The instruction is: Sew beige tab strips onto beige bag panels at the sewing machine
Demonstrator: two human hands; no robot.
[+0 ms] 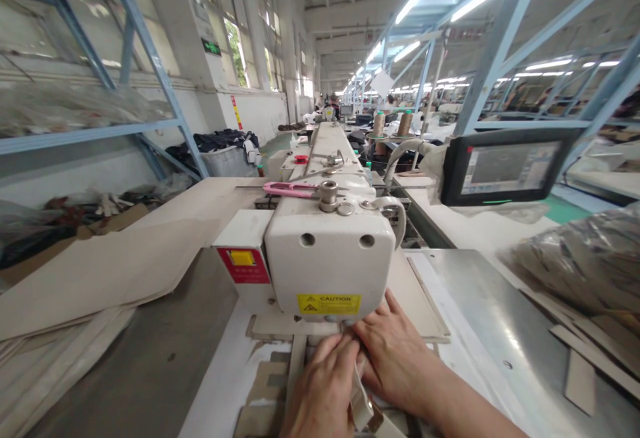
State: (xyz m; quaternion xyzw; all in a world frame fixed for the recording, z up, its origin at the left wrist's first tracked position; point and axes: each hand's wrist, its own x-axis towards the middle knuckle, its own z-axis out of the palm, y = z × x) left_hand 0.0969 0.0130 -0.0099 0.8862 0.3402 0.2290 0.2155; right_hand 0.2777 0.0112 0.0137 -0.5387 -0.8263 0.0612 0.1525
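L. hand [324,385] is curling shut on a beige strap [363,406] at near edge of the desk [480,298], just under the sewing machine [330,258]. R. hand [395,358] is lying open, pressing beside it. They are prob. lining it up; next move is needing a straight strap & fingers clear of the needle.

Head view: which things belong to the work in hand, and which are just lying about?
In use: left hand, right hand, beige strip between them, sewing machine, board under its head.
Lying about: pink snips on the machine, touchscreen, thread cones, bagged pieces, cardboard sheets.
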